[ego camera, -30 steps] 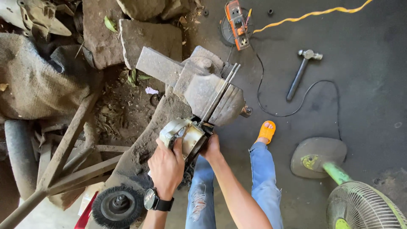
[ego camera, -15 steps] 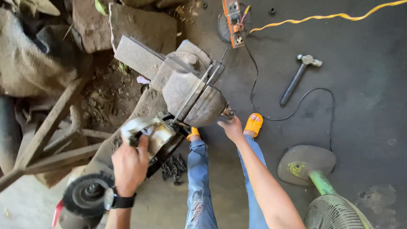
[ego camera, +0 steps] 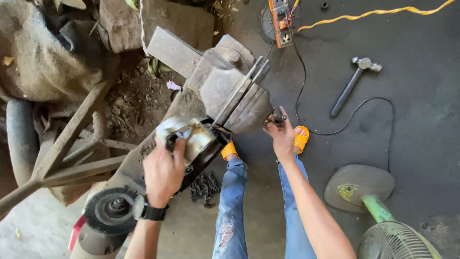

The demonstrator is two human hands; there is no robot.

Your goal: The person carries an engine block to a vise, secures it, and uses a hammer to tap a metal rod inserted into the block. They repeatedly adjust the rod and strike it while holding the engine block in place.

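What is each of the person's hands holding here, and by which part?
The left hand grips the metal part clamped in the bench vise around its outer end; the right hand holds the vise handle.

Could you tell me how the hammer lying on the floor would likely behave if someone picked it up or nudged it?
The hammer looks rigid, with a dark straight handle and a metal head, so probably stiff and head-heavy. Nudged, it would likely pivot or scrape on the dark floor rather than roll, since the head lies crosswise.

Black wristwatch (ego camera: pixel 149 211), ripped jeans (ego camera: pixel 231 211), orange sandals (ego camera: pixel 301 139)
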